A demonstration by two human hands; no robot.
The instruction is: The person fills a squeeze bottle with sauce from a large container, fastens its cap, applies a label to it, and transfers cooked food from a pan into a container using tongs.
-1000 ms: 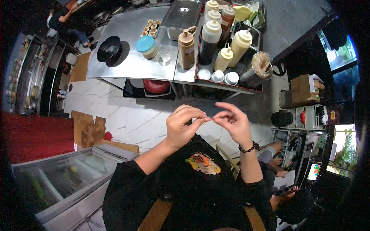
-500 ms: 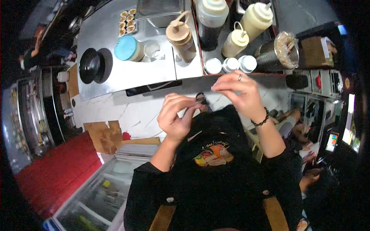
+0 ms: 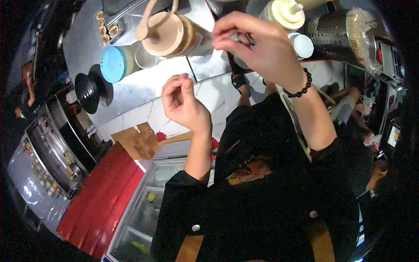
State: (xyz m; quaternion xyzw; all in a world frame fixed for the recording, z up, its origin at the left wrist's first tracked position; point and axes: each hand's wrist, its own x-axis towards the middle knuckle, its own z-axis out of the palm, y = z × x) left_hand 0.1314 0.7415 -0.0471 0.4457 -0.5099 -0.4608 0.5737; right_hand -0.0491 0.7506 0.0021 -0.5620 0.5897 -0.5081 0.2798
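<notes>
My right hand (image 3: 259, 48) is raised over the counter's edge, thumb and fingers pinched together beside the lower end of a squeeze bottle (image 3: 163, 35) with a tan cap. Whatever those fingertips hold, if anything, is too small to tell. My left hand (image 3: 187, 102) is lower and to the left, in front of the steel counter (image 3: 174, 70), its fingers curled against the thumb; I cannot make out anything in it. A blue-lidded tub (image 3: 113, 65) and a small clear cup (image 3: 146, 56) stand left of the bottle. A pale-capped squeeze bottle (image 3: 286, 15) is behind my right hand.
Black bowls (image 3: 87, 94) sit at the counter's left end, and a tray of sliced rolls (image 3: 104, 32) lies farther back. A white-capped container (image 3: 302, 46) and a perforated metal holder (image 3: 329, 35) are at right. A glass-topped freezer (image 3: 146, 209) is at lower left. Another person is at right.
My hands have moved apart: the right went up toward the tan-capped bottle, the left shifted left and slightly up. The view has turned and come closer to the counter.
</notes>
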